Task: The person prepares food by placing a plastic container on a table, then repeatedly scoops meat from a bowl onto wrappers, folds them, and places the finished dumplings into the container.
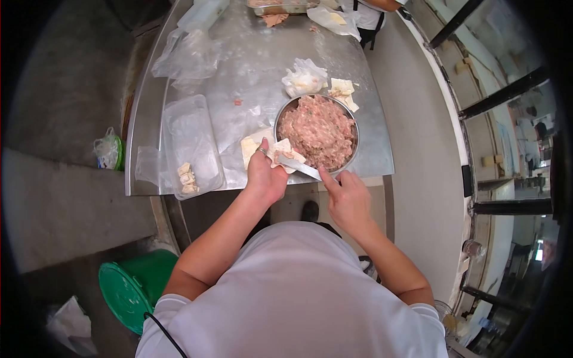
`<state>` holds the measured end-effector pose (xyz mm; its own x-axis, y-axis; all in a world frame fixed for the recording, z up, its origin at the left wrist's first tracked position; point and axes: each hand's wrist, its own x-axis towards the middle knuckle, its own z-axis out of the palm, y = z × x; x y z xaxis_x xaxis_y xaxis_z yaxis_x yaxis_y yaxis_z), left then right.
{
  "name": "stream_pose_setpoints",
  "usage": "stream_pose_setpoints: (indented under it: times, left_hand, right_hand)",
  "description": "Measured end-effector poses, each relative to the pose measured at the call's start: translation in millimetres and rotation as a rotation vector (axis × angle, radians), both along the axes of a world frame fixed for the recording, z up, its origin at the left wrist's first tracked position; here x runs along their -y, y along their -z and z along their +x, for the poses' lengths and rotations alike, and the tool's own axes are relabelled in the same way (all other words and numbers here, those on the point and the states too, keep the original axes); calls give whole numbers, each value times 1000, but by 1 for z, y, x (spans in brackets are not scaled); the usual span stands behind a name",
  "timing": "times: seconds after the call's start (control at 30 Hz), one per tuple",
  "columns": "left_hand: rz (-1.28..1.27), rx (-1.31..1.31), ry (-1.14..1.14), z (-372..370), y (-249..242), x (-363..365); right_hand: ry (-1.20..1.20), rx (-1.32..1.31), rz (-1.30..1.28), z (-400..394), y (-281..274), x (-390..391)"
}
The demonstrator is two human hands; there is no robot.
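Observation:
A dough wrapper rests on the fingers of my left hand, with a little meat on it. My right hand is closed round a flat metal spreader, whose tip touches the wrapper. Just beyond and to the right stands a round metal bowl heaped with pink minced meat. More pale wrappers lie on the table behind my left hand. A clear plastic tray at the left holds several folded pieces in its near corner.
The metal table bears a crumpled plastic bag and stacked wrappers behind the bowl. Plastic sheets lie at the back left. Another person's arm shows at the far end. A green bin stands at the lower left.

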<state>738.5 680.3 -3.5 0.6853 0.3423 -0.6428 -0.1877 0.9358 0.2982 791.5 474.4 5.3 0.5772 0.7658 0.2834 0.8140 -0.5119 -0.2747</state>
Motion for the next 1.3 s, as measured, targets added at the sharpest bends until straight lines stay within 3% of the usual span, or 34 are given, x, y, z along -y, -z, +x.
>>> stream_pose_setpoints:
  times: [0.3,0.5,0.63,0.73,0.83,0.87,0.97,1.0,1.1,1.3]
  left_hand:
    - [89,124,-38,-18,10,-26]
    - [76,167,63,-26,9,-32]
    - [19,378,126,-41,-8,-44]
    - [156,459,233,-57,-2,-70]
    - [864,30,611,-66,17,-80]
    - [978,-45,724,-66,23,-80]
    - [1463,-13,608,-63,-12,-64]
    - [1363,-30,566,-63,-12,-64]
    - [1504,-100,733,-69,-19,-71]
    - [1508,-77,714,-75,-7,-65]
  right_hand:
    - [30,-84,133,-7,-35,-20]
    - [-14,-118,-47,-13,-15,-32]
    - [39,-468,67,-10,-15,-32]
    - [45,-757,189,-5,-23,-33]
    - [-2,-780,186,-3,-28,-35]
    - [-17,-745,162,-5,-31,-38]
    - [-109,-595,96,-8,-35,-42]
    - [-147,-535,76,-8,-37,-43]
    - [-198,-338,-32,-4,-58,-46]
    - [-228,-210,-183,12,-115,-32]
